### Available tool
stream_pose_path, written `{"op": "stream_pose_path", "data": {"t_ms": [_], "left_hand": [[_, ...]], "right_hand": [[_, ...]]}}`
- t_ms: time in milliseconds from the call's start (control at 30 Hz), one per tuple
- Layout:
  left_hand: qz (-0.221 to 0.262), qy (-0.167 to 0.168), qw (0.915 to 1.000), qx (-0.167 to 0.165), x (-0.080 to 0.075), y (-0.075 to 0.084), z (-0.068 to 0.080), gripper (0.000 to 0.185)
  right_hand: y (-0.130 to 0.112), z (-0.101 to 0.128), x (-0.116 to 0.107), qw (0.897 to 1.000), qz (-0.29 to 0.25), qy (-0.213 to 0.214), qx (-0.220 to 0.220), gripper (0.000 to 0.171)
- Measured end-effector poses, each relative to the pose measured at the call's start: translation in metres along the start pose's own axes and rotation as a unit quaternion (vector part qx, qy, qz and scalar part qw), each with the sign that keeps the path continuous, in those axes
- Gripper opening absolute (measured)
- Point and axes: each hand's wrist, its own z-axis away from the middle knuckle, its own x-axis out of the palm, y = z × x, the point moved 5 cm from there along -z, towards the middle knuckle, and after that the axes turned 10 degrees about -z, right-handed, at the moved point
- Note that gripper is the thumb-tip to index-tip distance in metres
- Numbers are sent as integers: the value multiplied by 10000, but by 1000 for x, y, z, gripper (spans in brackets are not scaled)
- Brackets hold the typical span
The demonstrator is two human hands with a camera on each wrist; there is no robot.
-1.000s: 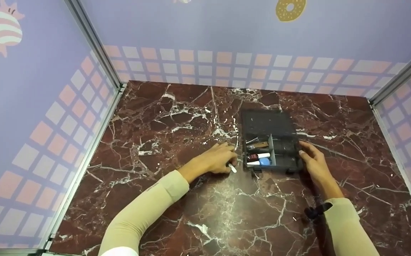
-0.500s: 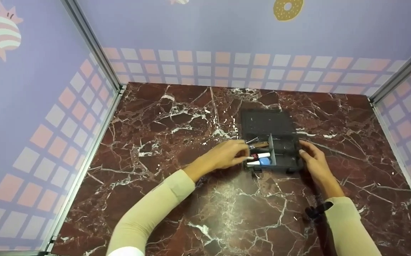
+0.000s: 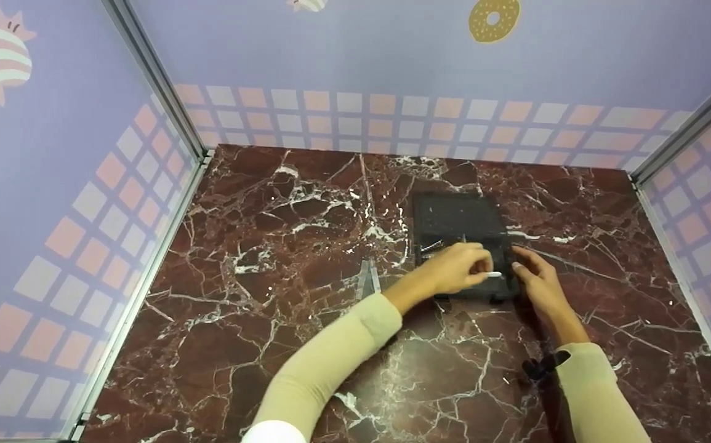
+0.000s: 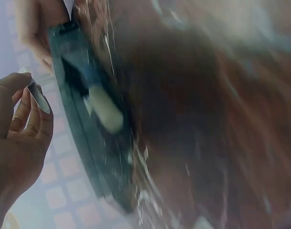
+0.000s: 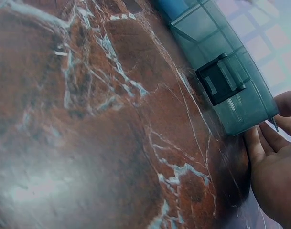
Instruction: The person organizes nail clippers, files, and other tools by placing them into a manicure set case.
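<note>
Marble-patterned tabletop [image 3: 306, 258] fills the frame between lilac checked walls. Right of centre, the left hand [image 3: 457, 269] pinches a small white piece [image 3: 494, 274] over the right compartment of the open dark storage box [image 3: 461, 216]. Just right, the right hand [image 3: 534, 271] steadies the box's side, fingers relaxed. Judged step: placing; next calls for lowering, then letting go.

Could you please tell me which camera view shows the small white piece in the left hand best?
The head view: the small white piece juts from the left hand over the grey box. The left wrist view shows it blurred, pinched in fingertips; the right wrist view misses it.
</note>
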Motion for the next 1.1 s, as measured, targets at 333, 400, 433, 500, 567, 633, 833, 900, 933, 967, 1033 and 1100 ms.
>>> {"op": "stream_pose_path", "data": {"t_ms": [333,400,433,500,567,633,833,900,933,967,1033,1100], "left_hand": [[-652,80,9973,-325,21,14,-17,9],[-713,107,9967,-380,23,13,-17,12],[-717,124,9966,-392,22,13,-16,14],[-705,144,9966,-403,21,11,-13,19],[-670,128,9967,-430,15,8,-7,24],[-613,88,9970,-463,7,3,0,27],[-402,-159,9966,-703,-21,-24,29,30],[-429,-263,9955,-797,-29,-35,40,32],[-456,-322,9948,-854,-32,-41,46,33],[-485,-377,9940,-908,-36,-47,51,34],[-472,-468,9924,-1033,-41,-58,63,38],[-444,-605,9900,-1196,-46,-70,75,41]], "right_hand": [[1,-3,-1,9998,-3,43,-189,47],[2,-2,0,9998,-41,58,-188,47],[2,-1,1,9998,-62,49,-174,47],[2,0,2,9998,-97,32,-150,47],[2,1,4,9998,-102,38,-150,47],[1,1,4,9998,-85,72,-182,46],[-2,0,4,9996,59,146,-253,46],[-1,0,3,9995,122,151,-248,46],[-1,0,3,9995,120,149,-238,46],[-1,-1,3,9996,106,155,-228,46],[1,-1,2,9997,62,172,-182,46],[1,0,2,9999,51,87,-109,48]]}}
